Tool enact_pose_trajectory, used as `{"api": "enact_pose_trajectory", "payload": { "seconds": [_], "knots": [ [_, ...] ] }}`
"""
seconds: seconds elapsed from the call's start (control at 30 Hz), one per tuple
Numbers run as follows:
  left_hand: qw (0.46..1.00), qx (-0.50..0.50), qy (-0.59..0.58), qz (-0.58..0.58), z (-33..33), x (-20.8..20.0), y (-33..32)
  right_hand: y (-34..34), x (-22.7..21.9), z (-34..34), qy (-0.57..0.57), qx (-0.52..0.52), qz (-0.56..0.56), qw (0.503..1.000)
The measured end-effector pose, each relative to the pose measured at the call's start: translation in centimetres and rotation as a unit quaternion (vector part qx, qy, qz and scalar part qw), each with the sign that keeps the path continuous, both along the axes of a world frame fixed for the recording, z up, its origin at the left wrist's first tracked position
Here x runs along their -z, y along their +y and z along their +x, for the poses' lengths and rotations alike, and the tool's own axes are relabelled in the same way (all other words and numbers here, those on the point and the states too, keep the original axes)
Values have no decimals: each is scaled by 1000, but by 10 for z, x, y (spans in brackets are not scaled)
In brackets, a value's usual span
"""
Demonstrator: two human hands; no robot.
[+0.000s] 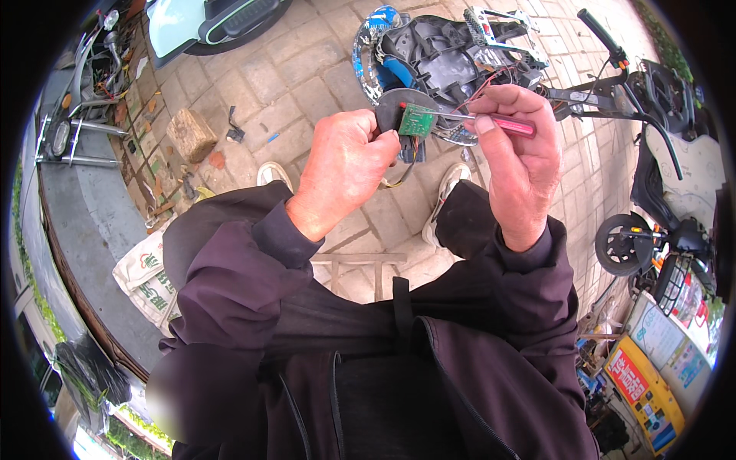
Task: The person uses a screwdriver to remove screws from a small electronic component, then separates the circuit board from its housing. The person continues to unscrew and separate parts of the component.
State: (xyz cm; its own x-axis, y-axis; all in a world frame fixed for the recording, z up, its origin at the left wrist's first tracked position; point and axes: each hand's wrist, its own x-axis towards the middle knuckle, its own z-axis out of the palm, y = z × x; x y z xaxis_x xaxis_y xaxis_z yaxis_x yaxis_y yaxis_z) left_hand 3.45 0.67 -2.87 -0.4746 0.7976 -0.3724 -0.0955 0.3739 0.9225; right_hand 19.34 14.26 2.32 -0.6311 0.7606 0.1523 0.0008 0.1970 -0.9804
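My left hand (342, 167) is closed around the edge of a small green circuit board (416, 117) that sits against a round dark part (389, 106). A bundle of thin wires (415, 147) hangs from under the board. My right hand (521, 157) grips a screwdriver (512, 125) by its red handle. Its metal shaft points left and the tip reaches over the board; whether it touches a component cannot be made out. Behind both hands, a blue and black plastic vehicle shell (445, 57) lies on the ground, with red wires near it.
A wooden block (191, 136) and scraps lie on the brick paving at left. A mint-green scooter panel (184, 27) stands at the far left. Black handlebars (602, 37) and a wheel (625, 244) are at right, above a yellow box (645, 395). A white bag (146, 280) lies by my left leg.
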Motion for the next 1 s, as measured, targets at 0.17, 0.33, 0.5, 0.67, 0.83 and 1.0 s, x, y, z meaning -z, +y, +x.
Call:
{"api": "enact_pose_trajectory", "payload": {
  "seconds": [0.17,0.33,0.5,0.67,0.83,1.0],
  "knots": [
    [1000,0,-1,0,0,-6,0,1,0,0,-1,9,37,999],
    [1000,-9,5,-7,2,-15,1,1,-3,1,-106,7,33,994],
    [1000,-2,26,5,7,-20,0,-8,9,-7,-213,-44,164,962],
    [998,-2,59,39,11,-14,0,-15,23,-19,-171,-14,216,961],
    [994,-1,94,53,13,-10,-2,-13,23,-21,-189,-7,234,954],
    [987,10,134,84,15,-9,-4,-13,21,-20,-230,-8,197,953]
  ]
}}
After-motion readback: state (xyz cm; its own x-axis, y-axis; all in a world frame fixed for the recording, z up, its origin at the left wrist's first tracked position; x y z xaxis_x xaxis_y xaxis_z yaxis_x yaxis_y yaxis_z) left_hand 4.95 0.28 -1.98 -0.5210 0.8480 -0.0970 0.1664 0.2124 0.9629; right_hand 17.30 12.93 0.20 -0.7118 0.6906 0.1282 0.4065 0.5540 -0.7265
